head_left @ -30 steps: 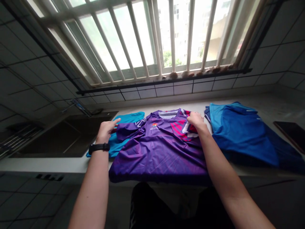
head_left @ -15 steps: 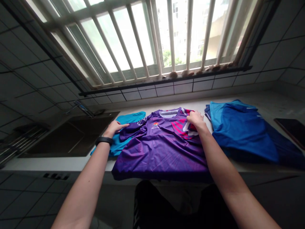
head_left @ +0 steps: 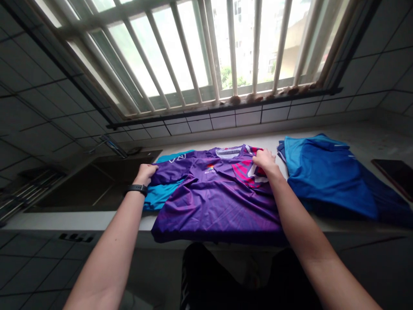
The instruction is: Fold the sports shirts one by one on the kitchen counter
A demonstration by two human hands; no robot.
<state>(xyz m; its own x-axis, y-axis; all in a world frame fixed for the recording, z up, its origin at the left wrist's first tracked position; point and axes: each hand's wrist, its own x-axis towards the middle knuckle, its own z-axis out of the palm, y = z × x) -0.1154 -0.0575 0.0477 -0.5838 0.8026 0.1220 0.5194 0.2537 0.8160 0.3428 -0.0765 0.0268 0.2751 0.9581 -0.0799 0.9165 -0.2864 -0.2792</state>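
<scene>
A purple T-shirt [head_left: 219, 206] with a small chest logo lies front side up on the counter, its collar toward the window and its hem at the front edge. My left hand [head_left: 146, 173], with a black band on the wrist, is closed on the end of the left-side sleeve, which is stretched out sideways. Pinched in my right hand [head_left: 265, 160] is the pink-and-white patterned shoulder area on the other side. A teal garment [head_left: 166, 193] lies partly beneath the purple sleeve.
Folded blue clothes [head_left: 329, 172] are stacked to the right, with a dark phone-like slab [head_left: 395, 174] beyond them. At left are a dark sink [head_left: 80, 185] and a faucet [head_left: 112, 146]. A barred window [head_left: 206, 51] rises behind the counter [head_left: 97, 221].
My left hand has moved left and closed on the sleeve end, drawing the bunched sleeve out flatter over the teal garment. My right hand has stayed in place.
</scene>
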